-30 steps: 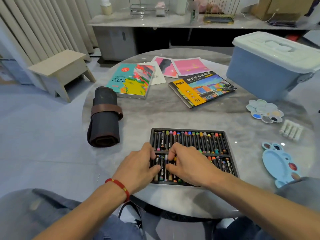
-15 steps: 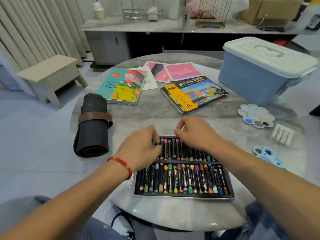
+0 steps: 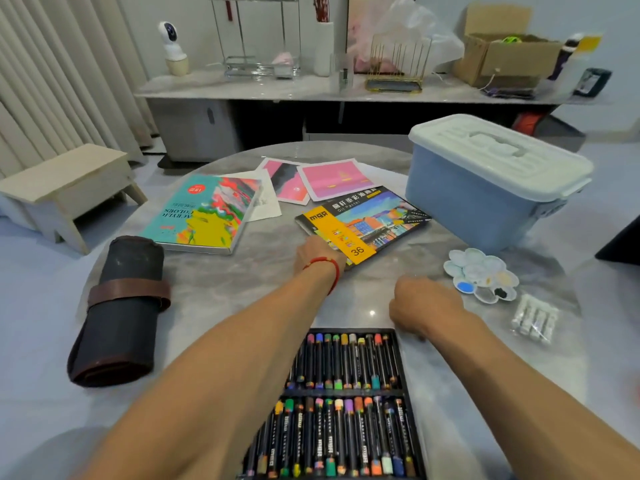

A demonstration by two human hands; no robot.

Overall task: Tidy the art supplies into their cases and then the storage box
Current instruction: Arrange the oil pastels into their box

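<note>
Pastel tray (image 3: 346,403) sits open at the near table (image 3: 242,282) edge, 2 rows full. Lid (image 3: 363,223) lies further back w/ the left hand (image 3: 318,254) on its near corner, fingers hidden so can't tell the grip. Right hand (image 3: 422,303) rests loosely curled by the tray, holding nothing. Risk imo: forearm crosses the tray, so dragging the lid back could knock pastels out.

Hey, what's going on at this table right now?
A person is packing up art supplies. Their left hand reaches the near corner of the yellow-banded oil pastel lid, while the right hand hovers beside the open black tray of oil pastels. The blue storage box with white lid is shut.
</note>
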